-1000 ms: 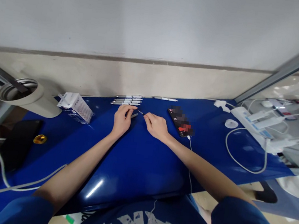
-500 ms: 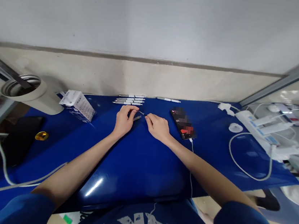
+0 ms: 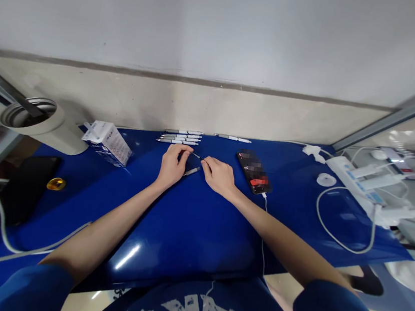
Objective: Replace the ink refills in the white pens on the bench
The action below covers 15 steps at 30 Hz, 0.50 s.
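Note:
My left hand [image 3: 172,165] rests on the blue table [image 3: 191,224], fingers curled and pinched on a thin pen part that points right. A short grey pen piece [image 3: 191,171] lies on the table right beside it. My right hand [image 3: 218,175] sits just right of that, fingers curled, its fingertips close to the tip of the thin part; what it holds is too small to make out. Behind my hands lie three white pens [image 3: 180,137] in a row, with one more pen [image 3: 233,138] to their right.
A phone [image 3: 254,171] on a cable lies right of my right hand. A white power strip [image 3: 359,181] with plugs and cables sits far right. At left are a small white box [image 3: 106,142], a tape roll [image 3: 40,125], a black object [image 3: 25,193] and a cable.
The grey pen piece has slid out from under my left hand and lies a little nearer me. Both hands stay almost in place; the view shifted slightly.

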Each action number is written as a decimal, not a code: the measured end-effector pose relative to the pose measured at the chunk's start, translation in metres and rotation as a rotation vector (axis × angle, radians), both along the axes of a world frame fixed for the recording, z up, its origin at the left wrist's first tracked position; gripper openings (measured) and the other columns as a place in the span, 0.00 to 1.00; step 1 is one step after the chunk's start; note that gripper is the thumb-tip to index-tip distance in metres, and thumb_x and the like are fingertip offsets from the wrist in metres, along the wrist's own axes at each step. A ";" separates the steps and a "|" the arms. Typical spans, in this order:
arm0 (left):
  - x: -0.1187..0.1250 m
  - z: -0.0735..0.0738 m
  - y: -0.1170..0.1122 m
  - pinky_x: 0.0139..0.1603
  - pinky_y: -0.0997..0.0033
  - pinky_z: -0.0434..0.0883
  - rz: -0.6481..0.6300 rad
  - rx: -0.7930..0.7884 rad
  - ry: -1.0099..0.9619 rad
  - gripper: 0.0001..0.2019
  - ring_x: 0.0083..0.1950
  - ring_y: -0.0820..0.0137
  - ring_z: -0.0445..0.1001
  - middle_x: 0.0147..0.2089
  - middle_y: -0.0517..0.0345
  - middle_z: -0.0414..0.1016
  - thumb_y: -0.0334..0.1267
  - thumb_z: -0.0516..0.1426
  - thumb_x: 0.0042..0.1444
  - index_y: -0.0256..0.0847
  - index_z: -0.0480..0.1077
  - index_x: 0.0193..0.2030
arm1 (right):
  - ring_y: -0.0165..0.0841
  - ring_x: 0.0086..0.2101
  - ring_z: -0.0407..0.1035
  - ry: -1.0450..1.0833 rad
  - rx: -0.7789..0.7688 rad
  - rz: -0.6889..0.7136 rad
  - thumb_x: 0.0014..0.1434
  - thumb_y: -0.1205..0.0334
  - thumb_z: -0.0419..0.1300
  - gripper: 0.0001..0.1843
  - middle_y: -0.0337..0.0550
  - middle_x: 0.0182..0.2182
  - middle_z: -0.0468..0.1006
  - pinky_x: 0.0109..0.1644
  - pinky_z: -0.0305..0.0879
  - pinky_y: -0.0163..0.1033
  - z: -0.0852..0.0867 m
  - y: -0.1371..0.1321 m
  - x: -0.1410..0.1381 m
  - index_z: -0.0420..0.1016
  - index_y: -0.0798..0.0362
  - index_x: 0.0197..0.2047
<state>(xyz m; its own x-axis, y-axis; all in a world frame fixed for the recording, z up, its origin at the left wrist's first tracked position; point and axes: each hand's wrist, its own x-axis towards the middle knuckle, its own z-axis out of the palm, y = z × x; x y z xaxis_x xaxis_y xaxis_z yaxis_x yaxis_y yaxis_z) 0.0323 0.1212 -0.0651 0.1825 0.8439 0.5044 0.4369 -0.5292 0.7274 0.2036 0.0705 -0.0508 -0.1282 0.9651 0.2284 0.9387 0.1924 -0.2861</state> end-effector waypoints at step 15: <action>0.000 0.002 -0.001 0.47 0.66 0.69 -0.025 -0.009 -0.019 0.08 0.44 0.67 0.72 0.40 0.55 0.75 0.34 0.51 0.64 0.41 0.72 0.42 | 0.31 0.31 0.69 -0.014 0.007 0.005 0.70 0.54 0.41 0.19 0.39 0.33 0.77 0.29 0.45 0.36 0.001 0.001 0.000 0.69 0.50 0.38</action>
<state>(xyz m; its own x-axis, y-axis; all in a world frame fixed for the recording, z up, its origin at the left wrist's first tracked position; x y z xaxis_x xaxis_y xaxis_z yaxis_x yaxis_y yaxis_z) 0.0320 0.1206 -0.0632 0.1939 0.8438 0.5004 0.4096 -0.5331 0.7403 0.2039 0.0713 -0.0499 -0.1358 0.9629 0.2332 0.9417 0.1986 -0.2717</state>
